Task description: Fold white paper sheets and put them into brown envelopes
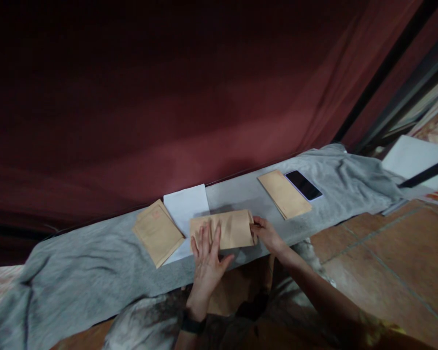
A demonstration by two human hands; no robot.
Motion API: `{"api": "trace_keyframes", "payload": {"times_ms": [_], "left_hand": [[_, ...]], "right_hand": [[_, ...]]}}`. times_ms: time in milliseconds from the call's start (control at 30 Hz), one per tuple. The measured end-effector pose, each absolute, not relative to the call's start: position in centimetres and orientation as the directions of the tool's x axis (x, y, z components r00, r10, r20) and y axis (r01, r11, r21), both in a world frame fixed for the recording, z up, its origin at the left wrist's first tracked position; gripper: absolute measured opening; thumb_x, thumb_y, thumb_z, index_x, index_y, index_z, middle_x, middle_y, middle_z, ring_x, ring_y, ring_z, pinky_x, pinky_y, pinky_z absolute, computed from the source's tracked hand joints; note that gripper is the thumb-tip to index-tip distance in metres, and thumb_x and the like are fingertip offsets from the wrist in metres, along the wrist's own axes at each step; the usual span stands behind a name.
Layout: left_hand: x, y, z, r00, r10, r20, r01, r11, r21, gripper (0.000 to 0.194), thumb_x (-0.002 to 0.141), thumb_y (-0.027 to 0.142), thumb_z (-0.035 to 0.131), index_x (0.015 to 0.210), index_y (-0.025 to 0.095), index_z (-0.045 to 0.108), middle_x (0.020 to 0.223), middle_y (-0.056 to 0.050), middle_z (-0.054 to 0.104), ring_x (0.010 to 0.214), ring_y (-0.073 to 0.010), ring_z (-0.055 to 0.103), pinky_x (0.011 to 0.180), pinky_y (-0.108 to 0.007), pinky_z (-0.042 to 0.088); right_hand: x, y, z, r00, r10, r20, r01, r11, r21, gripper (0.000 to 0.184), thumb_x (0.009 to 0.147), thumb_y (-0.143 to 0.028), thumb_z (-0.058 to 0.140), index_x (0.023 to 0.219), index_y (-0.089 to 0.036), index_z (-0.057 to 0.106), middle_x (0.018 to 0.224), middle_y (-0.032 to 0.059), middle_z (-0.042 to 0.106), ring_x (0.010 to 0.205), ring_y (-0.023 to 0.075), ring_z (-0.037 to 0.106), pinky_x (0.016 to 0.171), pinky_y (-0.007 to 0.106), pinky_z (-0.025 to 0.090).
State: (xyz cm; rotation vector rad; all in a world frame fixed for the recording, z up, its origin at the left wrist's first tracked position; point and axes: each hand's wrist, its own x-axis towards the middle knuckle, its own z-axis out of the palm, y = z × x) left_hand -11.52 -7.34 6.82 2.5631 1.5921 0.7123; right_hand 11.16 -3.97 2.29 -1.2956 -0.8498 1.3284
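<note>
A person's left hand (pixel 207 270) lay open, fingers spread on an envelope (pixel 239 231) whose left end overlapped the paper (pixel 188 204). The right hand (pixel 270 237) curled at the far end, right of the paper; whether it pinched the edge or reached inside could not be told. To this onlooker, a hard tug there against the flat palm risked a crease or tear. A sideways slip could have dragged the paper and the stack (pixel 158 238) on its left side, since the cloth (pixel 105 257) beneath looked soft and loose.
</note>
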Motion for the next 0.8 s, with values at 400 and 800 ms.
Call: {"api": "trace_keyframes", "payload": {"times_ms": [400,800], "left_hand": [[-4.4,-8.4,4.6,0.025,0.899,-0.438,-0.367,0.415,0.832,0.069,0.079,0.048,0.079,0.137,0.024,0.053,0.121,-0.013,0.070,0.104,-0.0260,0.071,0.088,-0.040,0.058],[-2.7,-6.4,4.2,-0.002,0.934,-0.358,-0.372,0.332,0.867,0.053,0.065,0.028,0.085,0.113,0.020,0.067,0.109,-0.007,0.073,0.080,-0.0145,0.067,0.065,-0.023,0.052]], "right_hand": [[9.6,-5.5,2.5,0.231,0.914,-0.333,-0.533,-0.167,-0.829,0.037,0.059,-0.029,0.073,0.094,-0.023,0.067,0.090,0.0020,0.074,0.080,0.0193,0.068,0.072,0.031,0.056],[8.9,-6.2,2.3,0.200,0.927,-0.317,-0.542,-0.164,-0.824,0.039,0.061,-0.036,0.079,0.097,-0.025,0.069,0.094,0.0027,0.075,0.082,0.0219,0.070,0.073,0.034,0.057]]}}
